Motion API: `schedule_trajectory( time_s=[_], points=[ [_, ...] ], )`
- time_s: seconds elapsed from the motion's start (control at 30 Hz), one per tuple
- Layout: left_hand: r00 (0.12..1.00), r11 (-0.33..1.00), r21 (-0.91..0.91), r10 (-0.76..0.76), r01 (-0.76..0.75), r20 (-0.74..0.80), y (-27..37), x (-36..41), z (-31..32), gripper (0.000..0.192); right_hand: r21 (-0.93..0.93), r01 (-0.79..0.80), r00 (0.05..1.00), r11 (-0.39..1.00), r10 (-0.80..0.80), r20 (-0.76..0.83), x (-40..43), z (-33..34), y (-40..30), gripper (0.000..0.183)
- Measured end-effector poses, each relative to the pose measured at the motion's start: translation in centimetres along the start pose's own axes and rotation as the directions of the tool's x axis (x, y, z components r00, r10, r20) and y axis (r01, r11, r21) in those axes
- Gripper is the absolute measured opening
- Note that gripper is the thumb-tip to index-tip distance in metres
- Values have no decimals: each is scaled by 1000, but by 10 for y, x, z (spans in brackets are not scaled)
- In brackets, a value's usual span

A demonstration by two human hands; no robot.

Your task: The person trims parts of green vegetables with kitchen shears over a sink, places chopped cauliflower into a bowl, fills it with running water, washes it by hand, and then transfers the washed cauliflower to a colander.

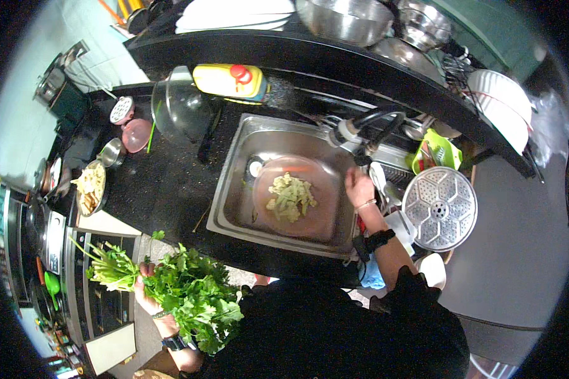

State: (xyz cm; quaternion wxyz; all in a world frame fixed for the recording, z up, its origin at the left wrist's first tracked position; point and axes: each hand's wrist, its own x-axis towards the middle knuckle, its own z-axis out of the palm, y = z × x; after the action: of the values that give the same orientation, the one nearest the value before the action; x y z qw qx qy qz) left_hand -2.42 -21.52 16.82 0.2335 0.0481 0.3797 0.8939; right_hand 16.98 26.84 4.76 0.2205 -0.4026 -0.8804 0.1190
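Observation:
In my left hand is a large bunch of leafy green herbs that look like coriander. It is gripped by the stems, off the counter's front edge and left of the sink. My right hand is over the right rim of the stainless steel sink, just below the faucet. Its fingers are partly hidden, so I cannot tell whether they hold anything. A round pinkish, see-through basin sits inside the sink, with cauliflower pieces and an orange strip in it.
Behind the sink lies a yellow bottle with a red cap, near a clear lid. A plate of cut food stands far left. Right are a perforated steamer plate and a green basket. A shelf overhangs the back.

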Motion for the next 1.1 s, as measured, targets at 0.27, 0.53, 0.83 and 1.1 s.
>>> schedule_trajectory(
  time_s=[0.27, 0.53, 0.83, 1.1],
  points=[
    [996, 999, -25, -47, 48, 72, -4, 19, 6, 20, -323, 73, 992, 944, -36, 119, 27, 6, 22, 59],
    [997, 998, -31, -45, 47, 70, 0, 16, 9, 18, -294, -39, 957, 955, 121, 263, 14, 7, 11, 61],
    [999, 1000, 12, 9, -8, -53, 6, 7, 3, 19, 268, 175, 939, 948, -242, 245, -9, 16, -57, 40],
    [997, 999, -30, 28, -31, -73, 9, 8, -16, 20, 528, 167, 761, 833, -450, 468, -22, 103, -120, 28]
  ],
)
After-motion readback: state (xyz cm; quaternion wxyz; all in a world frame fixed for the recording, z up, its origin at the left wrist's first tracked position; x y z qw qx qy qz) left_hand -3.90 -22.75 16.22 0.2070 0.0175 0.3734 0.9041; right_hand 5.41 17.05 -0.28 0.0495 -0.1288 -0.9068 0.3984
